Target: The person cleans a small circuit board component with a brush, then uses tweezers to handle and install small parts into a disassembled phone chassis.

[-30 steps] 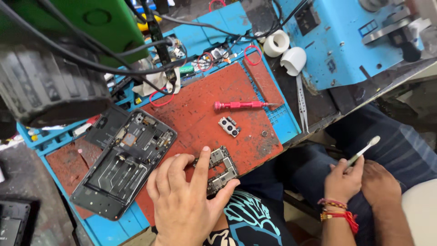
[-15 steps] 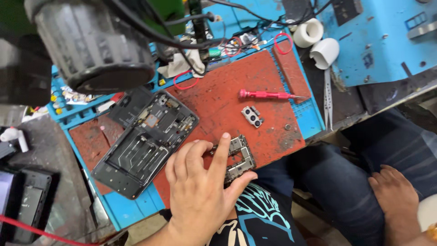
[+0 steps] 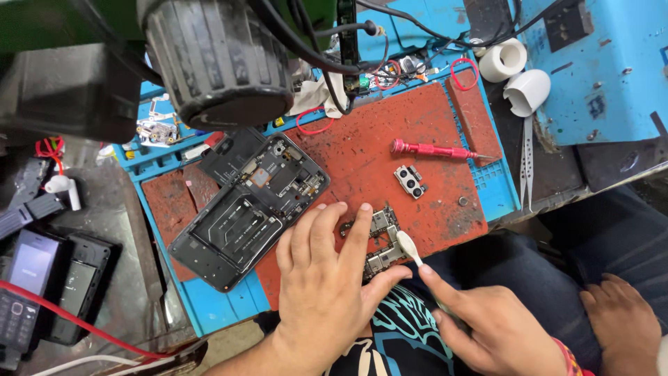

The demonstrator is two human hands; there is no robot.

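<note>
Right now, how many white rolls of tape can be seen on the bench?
2. One white roll lies at the top right, beside the blue mat. The second roll lies just below and right of it, tilted. Others may be hidden behind the microscope.
</note>
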